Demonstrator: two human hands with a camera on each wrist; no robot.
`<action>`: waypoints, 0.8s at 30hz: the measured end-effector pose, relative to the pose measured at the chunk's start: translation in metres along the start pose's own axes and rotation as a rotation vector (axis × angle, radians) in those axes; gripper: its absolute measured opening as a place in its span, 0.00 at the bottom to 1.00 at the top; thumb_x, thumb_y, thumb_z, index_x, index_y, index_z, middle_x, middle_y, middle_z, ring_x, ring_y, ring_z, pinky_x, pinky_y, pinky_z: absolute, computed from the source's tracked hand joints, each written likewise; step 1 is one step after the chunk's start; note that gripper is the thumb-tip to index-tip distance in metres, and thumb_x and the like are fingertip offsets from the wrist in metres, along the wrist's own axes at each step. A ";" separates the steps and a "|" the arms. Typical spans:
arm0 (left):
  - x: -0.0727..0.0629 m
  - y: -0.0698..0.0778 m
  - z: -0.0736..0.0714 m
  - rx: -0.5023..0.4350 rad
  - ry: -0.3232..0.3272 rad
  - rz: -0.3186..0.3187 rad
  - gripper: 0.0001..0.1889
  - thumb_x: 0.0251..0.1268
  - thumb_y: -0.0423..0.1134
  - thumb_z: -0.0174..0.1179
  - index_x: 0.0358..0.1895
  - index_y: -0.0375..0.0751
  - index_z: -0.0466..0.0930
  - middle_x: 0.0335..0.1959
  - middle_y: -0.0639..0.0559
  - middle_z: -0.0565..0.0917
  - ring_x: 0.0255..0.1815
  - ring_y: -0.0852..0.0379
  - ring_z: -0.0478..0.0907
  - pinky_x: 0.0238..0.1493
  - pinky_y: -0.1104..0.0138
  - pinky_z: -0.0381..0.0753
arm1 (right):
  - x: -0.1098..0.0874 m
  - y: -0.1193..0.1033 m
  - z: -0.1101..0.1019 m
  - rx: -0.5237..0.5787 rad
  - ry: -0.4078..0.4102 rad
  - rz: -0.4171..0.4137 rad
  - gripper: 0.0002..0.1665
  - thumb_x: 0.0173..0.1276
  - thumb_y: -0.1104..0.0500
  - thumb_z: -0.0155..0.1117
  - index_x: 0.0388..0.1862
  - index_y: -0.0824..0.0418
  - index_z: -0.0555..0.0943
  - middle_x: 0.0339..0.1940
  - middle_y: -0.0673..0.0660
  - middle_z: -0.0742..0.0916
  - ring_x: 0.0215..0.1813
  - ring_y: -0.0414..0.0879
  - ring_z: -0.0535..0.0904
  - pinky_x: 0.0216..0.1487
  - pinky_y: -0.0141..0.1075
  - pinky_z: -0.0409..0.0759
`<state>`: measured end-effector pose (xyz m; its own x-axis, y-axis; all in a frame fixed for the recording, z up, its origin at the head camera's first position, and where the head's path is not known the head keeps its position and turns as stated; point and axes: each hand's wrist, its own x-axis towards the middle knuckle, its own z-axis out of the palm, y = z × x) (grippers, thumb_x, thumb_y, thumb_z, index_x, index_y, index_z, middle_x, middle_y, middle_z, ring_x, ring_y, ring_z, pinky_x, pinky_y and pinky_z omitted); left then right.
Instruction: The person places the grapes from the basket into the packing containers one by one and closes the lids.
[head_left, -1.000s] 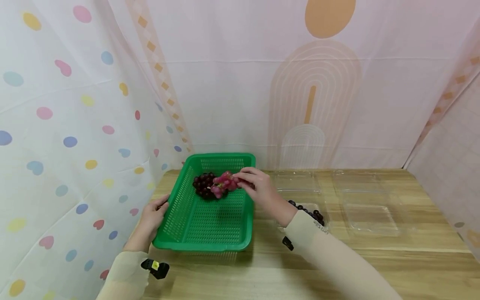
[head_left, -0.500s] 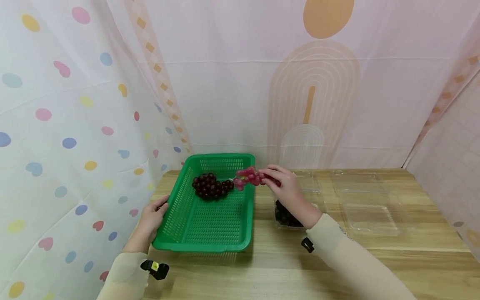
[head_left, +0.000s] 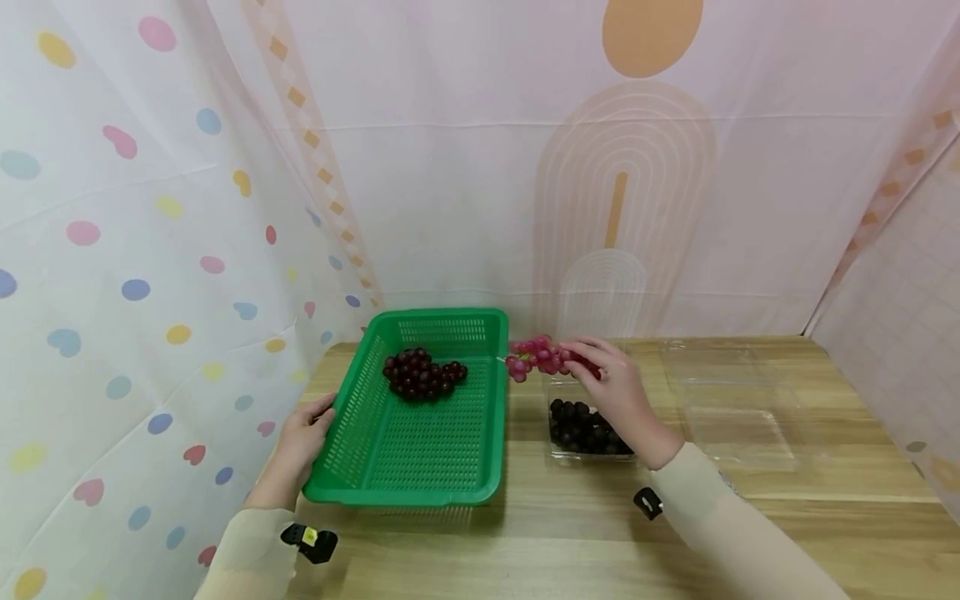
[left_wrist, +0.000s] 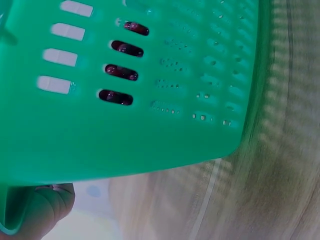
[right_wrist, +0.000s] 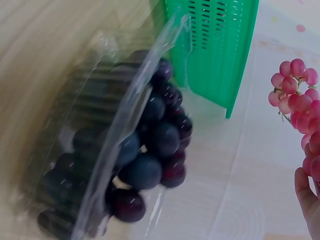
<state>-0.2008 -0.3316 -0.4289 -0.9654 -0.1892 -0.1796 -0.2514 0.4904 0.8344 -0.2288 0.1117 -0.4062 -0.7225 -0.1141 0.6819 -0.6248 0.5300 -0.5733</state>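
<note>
A bunch of pink grapes [head_left: 536, 357] hangs from my right hand [head_left: 618, 387], whose fingers pinch one end of it, in the air just right of the green basket [head_left: 405, 498]. My left hand [head_left: 302, 437] grips the basket's left rim; its thumb [left_wrist: 52, 205] shows under the rim in the left wrist view. Inside the basket lies a bunch of dark red grapes [head_left: 420, 375], partly seen through the slots in the left wrist view. Below my right hand, a clear plastic box [head_left: 581, 456] holds black grapes [head_left: 577, 425]; my forearm covers part of it.
A second clear plastic box [head_left: 742, 437] with its lid [head_left: 712, 362] raised stands to the right on the wooden table [head_left: 540, 542]. A patterned cloth [head_left: 450, 167] hangs behind the table and along its left side.
My right hand has lifted the pink grapes out of the basket and carried them right, past its rim. The dark red grapes are now fully uncovered. My left hand stays on the basket.
</note>
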 end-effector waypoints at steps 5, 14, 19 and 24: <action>0.001 0.001 0.001 0.056 0.014 0.017 0.24 0.78 0.39 0.37 0.73 0.36 0.55 0.67 0.33 0.64 0.55 0.46 0.68 0.43 0.70 0.72 | -0.007 0.008 -0.008 0.004 0.013 0.014 0.14 0.61 0.65 0.67 0.46 0.58 0.85 0.50 0.58 0.85 0.46 0.48 0.81 0.34 0.26 0.77; -0.007 0.023 0.003 0.340 0.089 0.181 0.25 0.74 0.35 0.40 0.71 0.30 0.55 0.65 0.28 0.65 0.63 0.32 0.65 0.59 0.43 0.67 | -0.019 0.022 -0.024 -0.030 0.022 0.077 0.15 0.61 0.63 0.67 0.49 0.57 0.85 0.52 0.56 0.84 0.50 0.50 0.81 0.36 0.22 0.75; -0.014 0.052 0.017 0.384 0.161 0.328 0.27 0.72 0.35 0.47 0.70 0.30 0.57 0.65 0.27 0.64 0.65 0.30 0.61 0.61 0.40 0.63 | -0.025 0.027 -0.032 -0.059 0.017 0.123 0.15 0.63 0.60 0.66 0.50 0.54 0.84 0.52 0.56 0.84 0.53 0.51 0.80 0.41 0.34 0.79; -0.021 0.079 0.044 0.360 0.141 0.456 0.27 0.71 0.36 0.49 0.71 0.34 0.59 0.66 0.28 0.64 0.67 0.31 0.59 0.65 0.41 0.60 | -0.029 0.033 -0.035 -0.078 0.022 0.116 0.15 0.62 0.62 0.67 0.49 0.56 0.84 0.52 0.58 0.84 0.54 0.53 0.79 0.43 0.43 0.79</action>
<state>-0.2032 -0.2511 -0.3819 -0.9691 0.0095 0.2466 0.1549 0.8015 0.5777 -0.2178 0.1616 -0.4292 -0.7811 -0.0302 0.6237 -0.5120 0.6027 -0.6121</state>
